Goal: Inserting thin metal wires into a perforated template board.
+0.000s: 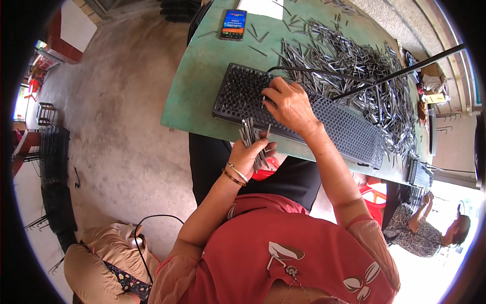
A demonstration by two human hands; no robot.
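Observation:
My left hand (244, 156) is closed around a loose bundle of thin metal strips (248, 133), just in front of the table edge. The strips stick up past the thumb and down below the fingers. Over the left half of a long black perforated tray (349, 127), my right hand (292, 105) is pinched on a thin metal strip, mostly hidden by the fingers. Many short dark pieces stand upright in the holes at the tray's left end. The holes toward the right end show no pieces standing in them.
A large heap of metal strips (334, 55) spreads behind the tray on the green table (190, 83). Dark rods (405, 71) cross above it. A phone (233, 24) lies at the far left. Two other people are nearby, one (417, 230) at right, one (98, 261) lower left.

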